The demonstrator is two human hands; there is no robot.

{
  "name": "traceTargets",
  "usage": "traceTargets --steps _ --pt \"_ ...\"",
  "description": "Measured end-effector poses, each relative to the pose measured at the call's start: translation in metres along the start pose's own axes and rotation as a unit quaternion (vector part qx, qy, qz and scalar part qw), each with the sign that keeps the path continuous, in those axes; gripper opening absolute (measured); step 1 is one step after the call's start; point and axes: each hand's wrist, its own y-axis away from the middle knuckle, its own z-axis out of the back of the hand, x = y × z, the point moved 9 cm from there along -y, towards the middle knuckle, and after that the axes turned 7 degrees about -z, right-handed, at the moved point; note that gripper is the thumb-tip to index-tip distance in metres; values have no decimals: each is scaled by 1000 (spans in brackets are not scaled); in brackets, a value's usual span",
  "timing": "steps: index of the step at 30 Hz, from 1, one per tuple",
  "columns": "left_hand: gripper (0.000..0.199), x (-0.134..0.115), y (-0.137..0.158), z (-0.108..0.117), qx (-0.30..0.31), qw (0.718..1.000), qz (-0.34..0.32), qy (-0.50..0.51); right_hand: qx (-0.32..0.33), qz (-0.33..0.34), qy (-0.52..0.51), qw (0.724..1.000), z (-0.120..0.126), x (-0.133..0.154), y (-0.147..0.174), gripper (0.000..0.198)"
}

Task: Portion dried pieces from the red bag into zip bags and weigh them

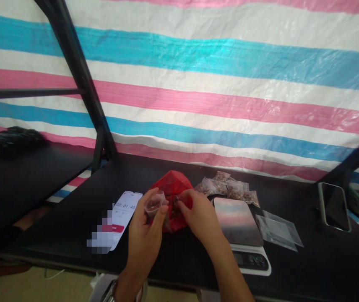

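Note:
My left hand [146, 228] grips a small clear plastic bag [155, 202], its mouth spread open between thumb and fingers. A few dark bits seem to be inside it, but they are too blurred to name. My right hand [195, 212] is at the red plastic bag [173, 180], fingertips pinched together over its opening. Something small and dark shows at those fingertips; I cannot make out what it is. The red bag stands open just beyond both hands, with dark contents partly hidden by my fingers.
Behind the digital scale [239, 222] lie several filled small bags [236, 189]. Flat clear bags [278, 230] rest right of the scale. A phone with a running timer [126, 209] lies on the left, another phone [334, 206] far right. A striped tarp [230, 96] hangs behind the black table [182, 268].

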Motion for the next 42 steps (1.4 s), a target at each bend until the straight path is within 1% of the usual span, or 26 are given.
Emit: traceTargets --steps 2,3,6,7,8,9,11,12,14,17,19,21,23,24,26,28,31,34,36,39,42 --pt "65 -1 -2 2 -3 1000 9 11 22 4 18 1000 -10 -1 -1 14" --pt "69 0 -2 2 -1 1000 14 19 13 14 11 1000 -8 0 0 15" --pt "77 -1 -4 -1 10 999 16 43 -44 48 -80 995 15 10 6 18" --pt "77 -2 -3 -4 17 999 9 48 -46 61 -123 990 24 14 10 18" --pt "76 -4 -3 -8 25 999 -3 48 -30 73 -164 983 30 18 15 17" --pt "73 -7 -1 -12 34 998 -20 44 4 81 -197 977 33 22 20 16" --pt "69 -13 2 -23 59 996 -61 27 83 84 -235 965 33 27 31 21" --pt "66 -15 5 -30 74 994 -83 16 110 79 -245 960 34 27 36 24" --pt "63 -16 11 -45 107 988 -113 -8 125 65 -255 957 37 19 43 30" --pt "67 -13 25 -69 177 976 -122 -23 109 50 -259 958 47 1 44 30" --pt "79 -13 39 -86 241 962 -124 -20 91 38 -257 961 56 -14 42 22" --pt "96 -16 53 -99 298 945 -133 -12 62 22 -245 967 70 -30 39 18" --pt "105 -19 65 -109 330 932 -148 -11 29 7 -223 974 86 -47 37 21" --pt "104 -21 68 -112 336 929 -156 -12 12 0 -214 977 94 -56 37 23" --pt "97 -25 70 -117 334 925 -179 -18 -20 -17 -200 979 109 -77 36 28" --pt "88 -30 68 -120 313 925 -211 -37 -48 -37 -179 982 118 -100 35 31" --pt "71 -36 63 -120 260 924 -266 -92 -77 -62 -117 988 121 -128 33 31" --pt "55 -40 60 -119 222 921 -296 -125 -107 -60 -77 990 123 -143 32 24" --pt "45 -41 58 -118 202 923 -301 -126 -144 -45 -80 985 131 -147 34 25" --pt "31 -39 52 -112 168 936 -289 -108 -226 -25 -99 969 151 -152 40 31" --pt "20 -32 44 -104 140 955 -246 -82 -304 -47 -133 942 168 -170 45 38"
